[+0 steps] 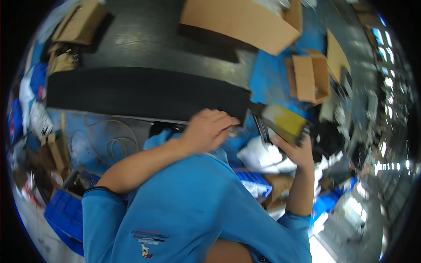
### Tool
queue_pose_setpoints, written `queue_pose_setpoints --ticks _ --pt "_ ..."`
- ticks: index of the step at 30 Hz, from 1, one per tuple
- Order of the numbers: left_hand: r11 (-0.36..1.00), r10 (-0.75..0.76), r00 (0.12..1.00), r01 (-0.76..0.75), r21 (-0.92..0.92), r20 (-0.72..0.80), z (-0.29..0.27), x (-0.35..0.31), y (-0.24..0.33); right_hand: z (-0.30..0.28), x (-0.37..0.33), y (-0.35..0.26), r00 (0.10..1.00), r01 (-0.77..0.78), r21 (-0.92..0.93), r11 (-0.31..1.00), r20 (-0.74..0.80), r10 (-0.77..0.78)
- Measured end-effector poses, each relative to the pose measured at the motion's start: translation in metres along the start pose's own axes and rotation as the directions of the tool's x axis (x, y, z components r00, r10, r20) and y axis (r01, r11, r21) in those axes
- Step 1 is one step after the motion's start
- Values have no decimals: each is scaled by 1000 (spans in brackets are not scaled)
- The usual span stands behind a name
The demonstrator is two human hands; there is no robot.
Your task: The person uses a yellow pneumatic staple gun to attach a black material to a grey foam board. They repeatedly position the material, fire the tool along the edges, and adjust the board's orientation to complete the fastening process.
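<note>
My right hand [298,151] is closed round a yellow and black tool [285,122], boxy and blurred by motion; its exact kind does not show. A long black panel [144,92] lies crosswise in front of me, and the tool is just off its right end. By the panel's near edge, close to that end, is my left hand [209,129]. Its fingers are bent and pressed together, with a small blurred bit at the fingertips that I cannot make out.
Cardboard boxes stand at the far left [81,22], the far middle [237,22] and the right [309,79]. A coiled hose [118,147] lies at left, above a blue crate [66,215]. White bags [265,155] lie below the tool.
</note>
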State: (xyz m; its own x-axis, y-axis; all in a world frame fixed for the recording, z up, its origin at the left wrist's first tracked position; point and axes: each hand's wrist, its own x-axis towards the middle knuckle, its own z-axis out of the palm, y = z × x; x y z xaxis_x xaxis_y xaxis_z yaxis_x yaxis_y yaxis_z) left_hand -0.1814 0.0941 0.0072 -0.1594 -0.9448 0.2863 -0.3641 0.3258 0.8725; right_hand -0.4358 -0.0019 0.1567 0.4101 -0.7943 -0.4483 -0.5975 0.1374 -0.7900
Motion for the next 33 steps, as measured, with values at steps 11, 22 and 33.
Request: queue_pose_setpoints --ticks 11,22,33 --pt "253 -11 892 441 -861 453 -18 15 49 57 65 44 913 164 934 316 -23 -408" --pt "776 -225 873 429 -462 432 -176 -143 -58 136 73 -11 962 265 859 439 -205 -178" --pt "430 -848 483 868 246 -219 -377 -466 -198 318 73 -115 994 103 523 846 -26 -105"
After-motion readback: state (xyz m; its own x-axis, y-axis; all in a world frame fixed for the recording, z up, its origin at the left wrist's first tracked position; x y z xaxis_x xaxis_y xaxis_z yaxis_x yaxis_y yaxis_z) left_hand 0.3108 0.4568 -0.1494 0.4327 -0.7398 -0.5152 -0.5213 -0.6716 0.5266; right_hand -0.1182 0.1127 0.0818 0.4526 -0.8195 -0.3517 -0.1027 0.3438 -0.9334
